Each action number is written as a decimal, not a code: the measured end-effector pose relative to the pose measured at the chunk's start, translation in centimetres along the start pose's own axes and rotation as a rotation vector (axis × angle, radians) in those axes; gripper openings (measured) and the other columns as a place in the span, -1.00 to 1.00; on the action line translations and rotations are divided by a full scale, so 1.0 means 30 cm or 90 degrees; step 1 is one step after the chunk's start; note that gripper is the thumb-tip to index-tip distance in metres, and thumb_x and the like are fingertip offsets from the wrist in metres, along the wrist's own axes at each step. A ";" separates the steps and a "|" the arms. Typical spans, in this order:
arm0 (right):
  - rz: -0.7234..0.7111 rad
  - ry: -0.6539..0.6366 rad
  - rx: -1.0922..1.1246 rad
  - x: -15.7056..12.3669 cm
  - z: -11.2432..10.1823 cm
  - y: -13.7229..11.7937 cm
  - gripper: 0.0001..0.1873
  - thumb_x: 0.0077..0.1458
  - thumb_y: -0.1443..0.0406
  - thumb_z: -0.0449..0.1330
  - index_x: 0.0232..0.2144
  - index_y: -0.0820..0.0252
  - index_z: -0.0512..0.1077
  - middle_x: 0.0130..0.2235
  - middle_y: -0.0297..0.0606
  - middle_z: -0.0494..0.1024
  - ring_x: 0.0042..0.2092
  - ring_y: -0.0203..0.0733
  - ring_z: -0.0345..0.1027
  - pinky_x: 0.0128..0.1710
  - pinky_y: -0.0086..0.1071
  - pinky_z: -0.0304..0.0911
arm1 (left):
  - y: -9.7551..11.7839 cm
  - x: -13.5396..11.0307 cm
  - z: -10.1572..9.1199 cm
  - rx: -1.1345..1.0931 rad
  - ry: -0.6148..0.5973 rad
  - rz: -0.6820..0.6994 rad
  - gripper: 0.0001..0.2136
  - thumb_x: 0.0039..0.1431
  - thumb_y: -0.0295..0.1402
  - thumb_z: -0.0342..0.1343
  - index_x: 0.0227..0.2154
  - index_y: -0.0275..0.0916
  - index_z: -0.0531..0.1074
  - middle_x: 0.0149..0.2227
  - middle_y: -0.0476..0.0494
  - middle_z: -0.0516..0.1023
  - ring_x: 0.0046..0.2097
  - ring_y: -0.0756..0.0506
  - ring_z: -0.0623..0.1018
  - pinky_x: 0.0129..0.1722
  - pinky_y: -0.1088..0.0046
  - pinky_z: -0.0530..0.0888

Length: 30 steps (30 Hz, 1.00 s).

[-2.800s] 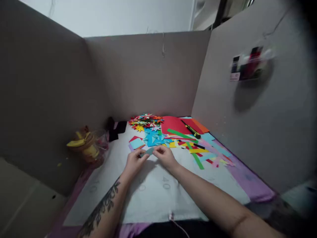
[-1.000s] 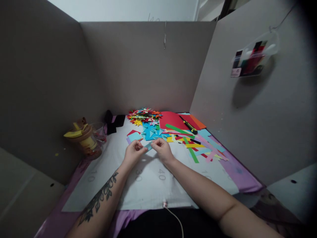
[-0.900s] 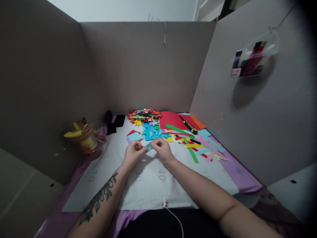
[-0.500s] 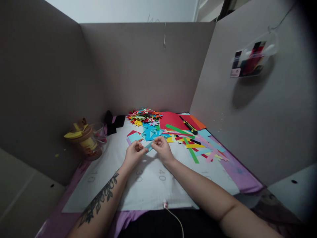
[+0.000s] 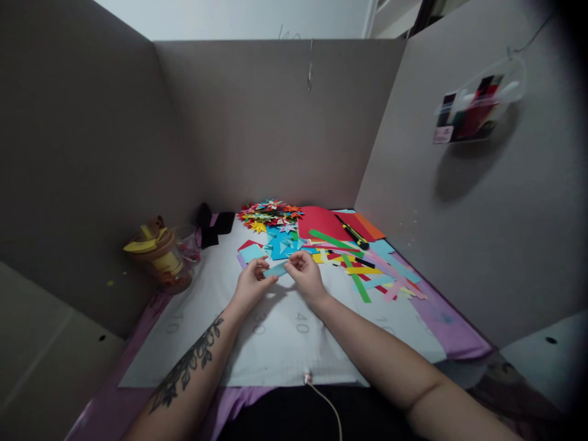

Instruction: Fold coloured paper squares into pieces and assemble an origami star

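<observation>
The left hand [image 5: 251,282] pinches the near-left end of a light-blue paper piece [image 5: 277,269] between thumb and fingers, while the right hand [image 5: 304,277] pinches its other end; the piece spans the gap between them, raised above the white mat [image 5: 275,364]. It looks folded narrow, though the layers are too small to count. Such paper is likely very light, not slippery, crisp along a fold yet easily creased or torn, so a gentle fingertip hold at the ends suits it better than pressure mid-span. Just beyond the left fingers lies a light-blue paper square [image 5: 252,252]; straight past the grip, small folded pieces [image 5: 285,244] rest on a blue sheet. Farther out is a heap of paper stars [image 5: 270,214]. Right of the grip lie scattered strips, including a green paper strip [image 5: 362,288], with a utility knife [image 5: 354,235] beyond.
</observation>
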State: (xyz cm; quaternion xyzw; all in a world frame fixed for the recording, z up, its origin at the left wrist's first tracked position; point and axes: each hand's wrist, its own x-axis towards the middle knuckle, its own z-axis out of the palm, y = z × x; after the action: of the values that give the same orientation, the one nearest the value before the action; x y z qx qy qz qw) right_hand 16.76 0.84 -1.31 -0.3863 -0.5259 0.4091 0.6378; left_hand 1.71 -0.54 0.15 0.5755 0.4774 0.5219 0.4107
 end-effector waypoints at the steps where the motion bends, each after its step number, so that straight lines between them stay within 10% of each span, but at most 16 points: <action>1: -0.003 -0.002 -0.001 -0.002 0.000 -0.002 -0.79 -0.12 0.25 0.24 -0.41 0.14 0.28 -0.46 -0.40 0.34 -0.44 -0.30 0.26 -0.43 -0.43 0.20 | -0.002 -0.001 0.000 -0.001 -0.006 -0.004 -0.71 -0.26 -0.39 0.30 -0.42 -0.26 0.34 -0.34 -0.03 0.47 -0.56 0.12 0.32 -0.58 0.58 0.25; 13: -0.081 -0.028 -0.079 -0.014 -0.008 -0.008 -0.86 -0.05 0.28 0.21 -0.39 0.12 0.31 -0.41 -0.35 0.39 -0.35 -0.24 0.31 -0.30 -0.36 0.26 | -0.003 -0.009 0.003 0.022 -0.008 -0.005 -0.68 -0.27 -0.42 0.29 -0.36 -0.26 0.39 -0.02 -0.20 0.45 -0.54 0.13 0.38 -0.55 0.58 0.32; 22: -0.105 -0.031 -0.093 -0.016 -0.012 -0.005 -0.88 -0.04 0.31 0.19 -0.38 0.12 0.33 -0.39 -0.33 0.41 -0.32 -0.22 0.33 -0.27 -0.33 0.26 | -0.018 -0.006 0.000 0.014 -0.005 -0.020 -0.65 -0.29 -0.43 0.30 -0.33 -0.25 0.41 -0.39 -0.05 0.53 -0.61 0.10 0.34 -0.61 0.56 0.30; 30: -0.078 -0.029 -0.045 -0.008 -0.015 -0.010 -0.85 -0.07 0.29 0.23 -0.39 0.11 0.33 -0.41 -0.36 0.41 -0.35 -0.23 0.34 -0.30 -0.35 0.26 | -0.015 -0.005 0.002 0.014 -0.003 -0.011 -0.67 -0.31 -0.43 0.32 -0.38 -0.25 0.40 -0.21 -0.20 0.54 -0.59 0.10 0.37 -0.57 0.50 0.37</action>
State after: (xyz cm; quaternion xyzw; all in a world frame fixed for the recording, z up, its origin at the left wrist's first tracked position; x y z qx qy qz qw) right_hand 17.21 0.49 -1.18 -0.3667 -0.5771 0.3593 0.6352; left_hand 1.71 -0.59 -0.31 0.5770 0.4871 0.5118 0.4097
